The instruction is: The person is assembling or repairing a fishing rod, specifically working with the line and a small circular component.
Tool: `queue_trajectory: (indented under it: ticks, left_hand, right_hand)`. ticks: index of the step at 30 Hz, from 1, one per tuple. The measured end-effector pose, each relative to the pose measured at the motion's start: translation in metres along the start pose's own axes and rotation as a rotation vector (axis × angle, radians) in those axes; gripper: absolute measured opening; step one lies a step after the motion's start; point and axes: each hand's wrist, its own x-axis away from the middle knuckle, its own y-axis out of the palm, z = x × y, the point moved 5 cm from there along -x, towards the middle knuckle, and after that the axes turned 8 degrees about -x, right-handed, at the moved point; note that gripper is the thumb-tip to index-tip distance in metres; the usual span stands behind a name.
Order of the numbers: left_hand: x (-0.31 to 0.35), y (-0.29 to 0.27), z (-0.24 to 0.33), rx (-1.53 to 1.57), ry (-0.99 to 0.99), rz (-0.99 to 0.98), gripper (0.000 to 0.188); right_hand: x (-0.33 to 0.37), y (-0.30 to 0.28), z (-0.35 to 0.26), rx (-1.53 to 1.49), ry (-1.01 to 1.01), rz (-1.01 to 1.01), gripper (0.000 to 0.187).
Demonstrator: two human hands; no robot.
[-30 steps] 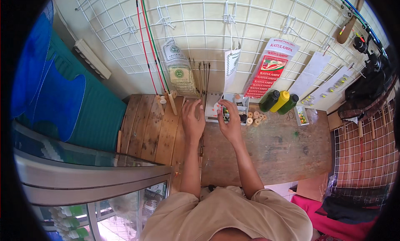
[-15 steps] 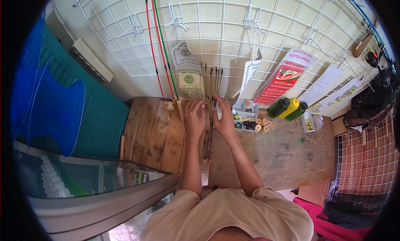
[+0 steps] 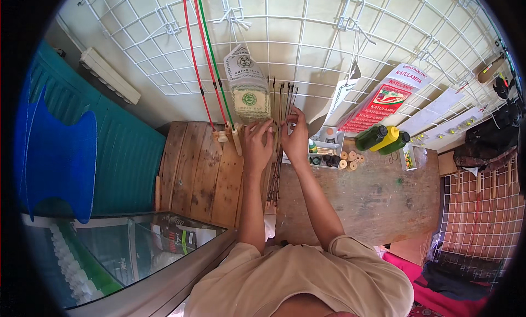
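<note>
Here comes the change: the right hand [image 3: 296, 141] has slid off the pale tray [image 3: 341, 138] and in beside the bundle of thin dark rods [image 3: 277, 177], so attention now sits squarely on those rods. They run up from the surface [image 3: 361, 207], between both hands. The left hand [image 3: 257, 147] waits opposite, both sets of fingers half-curled; whether either grips a rod, I can't tell.

On the far side we see a pale cream wall [image 3: 285, 29] behind a white wire grid [image 3: 302, 17]; left, a teal ribbed panel [image 3: 126, 163]; near left, a grey-framed glass cabinet [image 3: 170, 270]; right, a worn brown wooden tabletop [image 3: 361, 207].
</note>
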Motion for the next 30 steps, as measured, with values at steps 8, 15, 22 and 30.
queue_trajectory:
  ticks: [8,15,22,30]
  left_hand:
    - [0.003,0.005,-0.004,0.006,0.007,-0.013,0.029]
    - [0.004,-0.001,0.004,0.032,0.046,0.014,0.030]
    - [0.014,0.010,0.001,0.120,0.012,-0.051,0.028]
    - [0.024,0.003,0.009,0.156,-0.011,-0.007,0.014]
  right_hand:
    - [-0.005,0.002,0.007,-0.125,0.068,0.076,0.025]
    - [0.001,-0.007,-0.025,-0.146,0.027,0.058,0.009]
    - [0.003,-0.020,-0.058,-0.214,-0.136,0.041,0.012]
    - [0.002,-0.043,-0.100,-0.284,-0.285,0.054,0.017]
